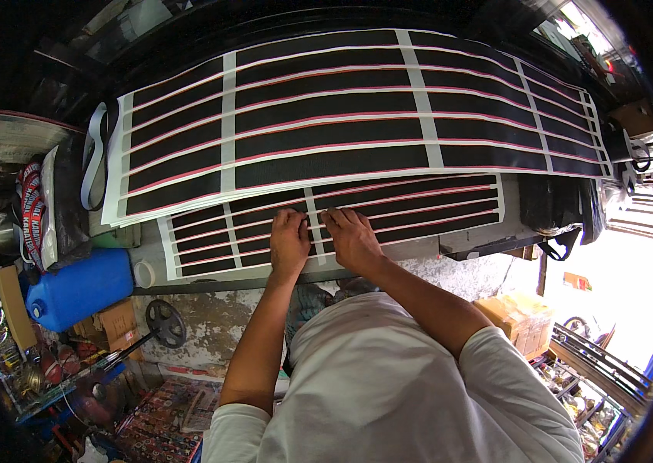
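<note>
Left hand (291, 241), right hand (354, 241), both curled on the lower sheet (411, 209), lengthwise roughly nine-to-three o'clock, grip pinching or not, can't tell!

The back sheets (322, 123) lie behind the front sheet (407, 205), which has a jug (83, 287) to its left.

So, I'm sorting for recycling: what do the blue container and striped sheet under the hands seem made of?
Blue container: likely smooth plastic, from its rounded corners. Striped sheet: perhaps matte paper or vinyl, judging by thin edges and dull bands.
</note>
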Tool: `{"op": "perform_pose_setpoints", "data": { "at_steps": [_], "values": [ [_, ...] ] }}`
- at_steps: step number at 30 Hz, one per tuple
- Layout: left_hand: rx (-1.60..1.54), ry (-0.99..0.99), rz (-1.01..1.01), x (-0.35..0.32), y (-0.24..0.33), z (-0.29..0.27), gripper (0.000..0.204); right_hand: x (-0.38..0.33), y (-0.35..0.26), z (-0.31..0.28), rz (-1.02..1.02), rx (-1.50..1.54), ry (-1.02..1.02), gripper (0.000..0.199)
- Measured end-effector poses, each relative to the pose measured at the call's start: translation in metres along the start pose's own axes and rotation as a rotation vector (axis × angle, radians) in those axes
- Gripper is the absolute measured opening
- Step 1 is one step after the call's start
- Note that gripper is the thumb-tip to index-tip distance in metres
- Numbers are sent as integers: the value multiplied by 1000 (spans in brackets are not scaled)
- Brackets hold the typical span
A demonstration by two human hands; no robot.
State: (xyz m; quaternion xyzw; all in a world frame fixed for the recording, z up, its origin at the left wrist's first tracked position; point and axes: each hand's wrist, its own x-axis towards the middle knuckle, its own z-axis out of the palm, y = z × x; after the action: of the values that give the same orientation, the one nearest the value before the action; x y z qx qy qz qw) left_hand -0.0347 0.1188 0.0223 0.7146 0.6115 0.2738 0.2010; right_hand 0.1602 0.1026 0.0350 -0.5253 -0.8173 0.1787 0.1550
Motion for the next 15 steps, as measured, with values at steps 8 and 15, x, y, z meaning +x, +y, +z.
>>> {"op": "perform_pose_setpoints", "data": {
  "at_steps": [8,15],
  "values": [
    [-11,27,7,1,3,-2,14,5,-4,0,25,-22,-56,64],
    [-36,26,-20,0,1,1,12,3,-3,3,30,-14,-43,62]
  ]
}}
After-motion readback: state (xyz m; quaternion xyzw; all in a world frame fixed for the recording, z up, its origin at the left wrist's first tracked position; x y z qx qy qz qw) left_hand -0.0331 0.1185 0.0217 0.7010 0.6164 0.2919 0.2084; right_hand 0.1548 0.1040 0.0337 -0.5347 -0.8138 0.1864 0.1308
